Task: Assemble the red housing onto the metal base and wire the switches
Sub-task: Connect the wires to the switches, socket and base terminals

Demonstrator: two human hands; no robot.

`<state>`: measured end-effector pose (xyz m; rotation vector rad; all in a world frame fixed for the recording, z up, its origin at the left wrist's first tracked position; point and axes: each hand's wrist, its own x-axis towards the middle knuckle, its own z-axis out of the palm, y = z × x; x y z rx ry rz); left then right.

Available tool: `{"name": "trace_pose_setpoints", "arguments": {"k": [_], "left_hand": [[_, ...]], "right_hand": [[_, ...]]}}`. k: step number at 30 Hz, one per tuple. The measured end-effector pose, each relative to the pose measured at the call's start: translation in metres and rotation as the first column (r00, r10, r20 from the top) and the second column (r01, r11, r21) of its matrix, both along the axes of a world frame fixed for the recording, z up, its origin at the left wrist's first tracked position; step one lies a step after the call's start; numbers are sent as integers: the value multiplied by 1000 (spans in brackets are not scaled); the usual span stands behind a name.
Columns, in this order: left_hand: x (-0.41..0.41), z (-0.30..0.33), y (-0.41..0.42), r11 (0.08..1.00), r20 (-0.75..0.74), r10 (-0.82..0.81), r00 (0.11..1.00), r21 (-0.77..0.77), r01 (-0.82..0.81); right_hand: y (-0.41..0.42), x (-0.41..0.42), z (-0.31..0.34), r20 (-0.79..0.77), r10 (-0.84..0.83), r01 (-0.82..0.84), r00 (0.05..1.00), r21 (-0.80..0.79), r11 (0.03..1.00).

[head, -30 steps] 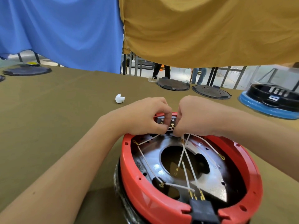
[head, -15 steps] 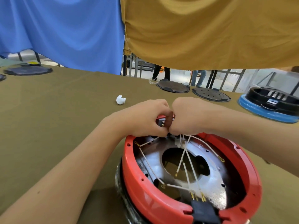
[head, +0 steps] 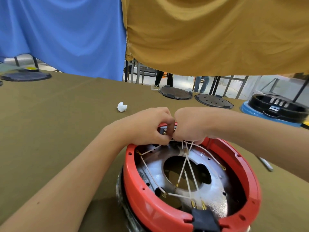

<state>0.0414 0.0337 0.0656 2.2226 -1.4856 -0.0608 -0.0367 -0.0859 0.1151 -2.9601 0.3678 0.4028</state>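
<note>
Now, housing: the red housing [head: 192, 186] sits as a ring around the metal base [head: 217, 191] on the olive table [head: 58, 131], near and right of centre.
Wires: thin white wires [head: 187, 164] fan across the base's central hole, from gold terminals at the near rim up to the far rim under the hands.
Switch: a small red-topped switch block [head: 163, 129] stands at the housing's far rim, partly hidden between the two hands.
Left hand: the left hand [head: 150, 128] has its fingers curled tight at the far rim, touching the switch block; what they pinch is hidden.
Right hand: the right hand [head: 190, 126] is fisted knuckle to knuckle with the left, its fingers curled down over the wire ends where the strands gather just beneath it.
Near rim: a black plug [head: 204, 220] sits in a notch of the housing's near edge.
Elsewhere: a crumpled white scrap [head: 122, 107] lies far left of the hands; two dark round lids [head: 212, 101] and a black-and-blue unit [head: 275, 108] lie along the far right edge.
</note>
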Motion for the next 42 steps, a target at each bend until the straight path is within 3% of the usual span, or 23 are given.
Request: {"name": "trace_pose_setpoints", "arguments": {"k": [18,34,42], "left_hand": [[-1,1,1,1000,-19,2,1000,2,-2],[-1,1,1,1000,-15,2,1000,22,-2],[0,2,2,999,-14,17,1000,-27,-17]], "right_hand": [[-2,-5,-1,21,71,-70,997,-54,996],[0,-11,3,66,166,-150,984,-204,968],[-32,-20,8,342,62,-86,938,54,995]]}}
